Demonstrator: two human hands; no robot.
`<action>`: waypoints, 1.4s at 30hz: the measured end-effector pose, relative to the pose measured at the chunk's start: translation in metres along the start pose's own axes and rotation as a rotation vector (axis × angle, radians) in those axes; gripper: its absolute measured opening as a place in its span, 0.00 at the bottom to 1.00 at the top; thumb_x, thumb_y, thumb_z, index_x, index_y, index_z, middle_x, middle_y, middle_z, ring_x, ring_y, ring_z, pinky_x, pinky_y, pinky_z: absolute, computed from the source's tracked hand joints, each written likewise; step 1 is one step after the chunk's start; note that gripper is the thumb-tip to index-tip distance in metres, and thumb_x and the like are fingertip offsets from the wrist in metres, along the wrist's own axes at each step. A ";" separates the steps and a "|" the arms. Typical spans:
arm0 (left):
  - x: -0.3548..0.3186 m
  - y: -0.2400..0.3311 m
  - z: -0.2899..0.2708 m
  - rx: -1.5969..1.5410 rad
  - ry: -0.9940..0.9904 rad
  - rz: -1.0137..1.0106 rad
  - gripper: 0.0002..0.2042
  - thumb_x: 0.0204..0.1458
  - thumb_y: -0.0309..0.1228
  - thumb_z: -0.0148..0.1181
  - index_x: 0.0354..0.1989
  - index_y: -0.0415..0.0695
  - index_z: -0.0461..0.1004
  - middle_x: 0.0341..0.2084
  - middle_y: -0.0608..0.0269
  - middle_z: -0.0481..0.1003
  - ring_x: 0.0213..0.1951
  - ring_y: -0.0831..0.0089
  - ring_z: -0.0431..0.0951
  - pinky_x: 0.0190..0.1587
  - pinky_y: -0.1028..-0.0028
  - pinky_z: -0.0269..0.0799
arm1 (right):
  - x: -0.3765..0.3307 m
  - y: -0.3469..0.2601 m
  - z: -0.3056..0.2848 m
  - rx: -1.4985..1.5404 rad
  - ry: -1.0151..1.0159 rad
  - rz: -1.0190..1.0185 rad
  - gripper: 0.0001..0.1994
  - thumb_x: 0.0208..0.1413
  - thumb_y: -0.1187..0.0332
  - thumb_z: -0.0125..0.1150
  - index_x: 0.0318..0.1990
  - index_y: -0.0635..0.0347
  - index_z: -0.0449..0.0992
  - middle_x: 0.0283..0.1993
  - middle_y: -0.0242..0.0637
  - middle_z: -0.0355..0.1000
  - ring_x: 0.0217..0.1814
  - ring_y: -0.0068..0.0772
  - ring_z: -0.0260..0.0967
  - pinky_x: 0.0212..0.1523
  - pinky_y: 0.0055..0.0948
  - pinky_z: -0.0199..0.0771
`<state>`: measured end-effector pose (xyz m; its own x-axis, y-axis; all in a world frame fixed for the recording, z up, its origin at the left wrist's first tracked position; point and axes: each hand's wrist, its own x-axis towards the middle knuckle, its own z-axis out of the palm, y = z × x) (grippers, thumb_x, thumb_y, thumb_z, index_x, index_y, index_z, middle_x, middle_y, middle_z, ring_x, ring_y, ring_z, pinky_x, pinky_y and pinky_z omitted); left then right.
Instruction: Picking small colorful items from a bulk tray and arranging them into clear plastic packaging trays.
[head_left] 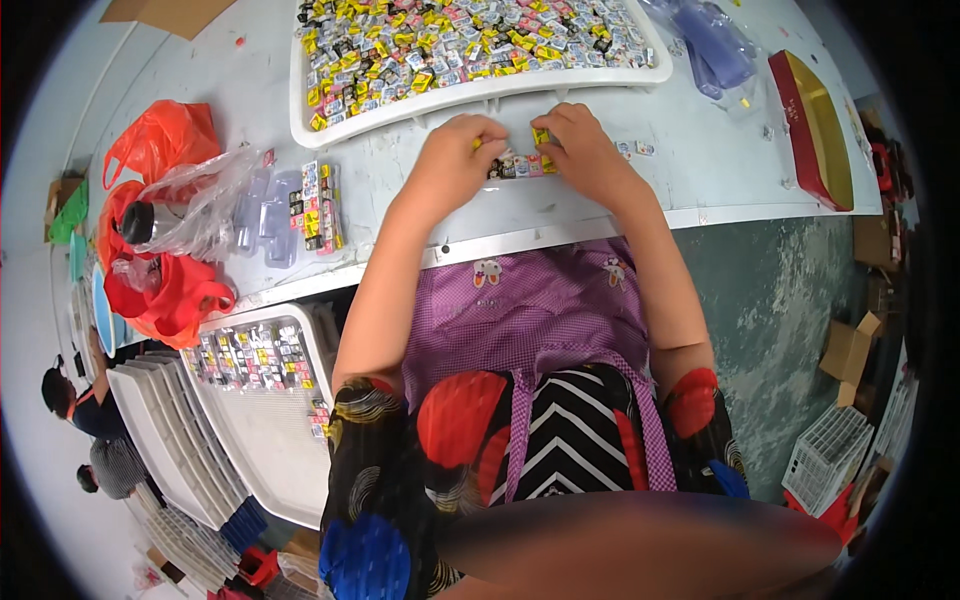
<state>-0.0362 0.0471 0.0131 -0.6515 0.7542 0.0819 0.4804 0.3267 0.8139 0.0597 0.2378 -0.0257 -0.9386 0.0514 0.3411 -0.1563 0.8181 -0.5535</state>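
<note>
Pale tabletop [372, 180], packet row [519, 166] between 2 hands [455, 165] [592, 160]

Worktop [375, 170]: tray [400, 111] at far side, wrapped pieces [480, 40] in it. Nearer front edge, short row [520, 166] btwn L fingers [487, 128] & R fingers [575, 113]. L end: bags [165, 130], cases [281, 215] just R of them. R end: box [793, 130]. Off worktop, lower L: 2nd tray [265, 430] w/ packs [250, 355] in far part.

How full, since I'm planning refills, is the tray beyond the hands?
Looks full: packets cover the visible tray up to its near rim; the far end is cut off.
</note>
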 end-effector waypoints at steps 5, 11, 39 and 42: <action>0.025 -0.001 0.024 0.202 -0.036 0.061 0.06 0.52 0.26 0.55 0.35 0.41 0.77 0.32 0.51 0.74 0.38 0.52 0.74 0.41 0.61 0.70 | -0.005 -0.006 -0.003 0.021 -0.023 0.033 0.13 0.46 0.78 0.60 0.43 0.63 0.74 0.42 0.40 0.67 0.49 0.45 0.62 0.50 0.35 0.66; 0.030 -0.002 0.025 0.342 -0.077 0.058 0.07 0.52 0.26 0.58 0.38 0.43 0.78 0.33 0.56 0.73 0.36 0.56 0.75 0.39 0.66 0.71 | -0.008 -0.003 -0.001 -0.005 0.012 0.046 0.14 0.47 0.77 0.59 0.44 0.62 0.75 0.44 0.40 0.69 0.49 0.43 0.64 0.50 0.35 0.67; -0.034 -0.006 0.022 0.619 0.021 0.218 0.22 0.43 0.20 0.53 0.50 0.49 0.74 0.53 0.65 0.70 0.39 0.62 0.74 0.42 0.68 0.74 | 0.026 -0.001 -0.053 0.015 0.362 0.123 0.18 0.55 0.67 0.57 0.54 0.59 0.71 0.55 0.43 0.70 0.57 0.46 0.66 0.57 0.36 0.64; -0.030 -0.012 0.024 0.550 0.025 0.198 0.22 0.41 0.17 0.52 0.47 0.48 0.76 0.52 0.64 0.71 0.40 0.60 0.74 0.44 0.67 0.74 | 0.081 0.048 -0.052 -0.191 0.294 -0.009 0.12 0.56 0.67 0.58 0.46 0.61 0.77 0.43 0.42 0.75 0.43 0.39 0.71 0.45 0.35 0.69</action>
<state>-0.0081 0.0346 -0.0132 -0.5291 0.8192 0.2211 0.8242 0.4341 0.3637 -0.0079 0.3113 0.0150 -0.8042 0.1841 0.5651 -0.0776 0.9102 -0.4069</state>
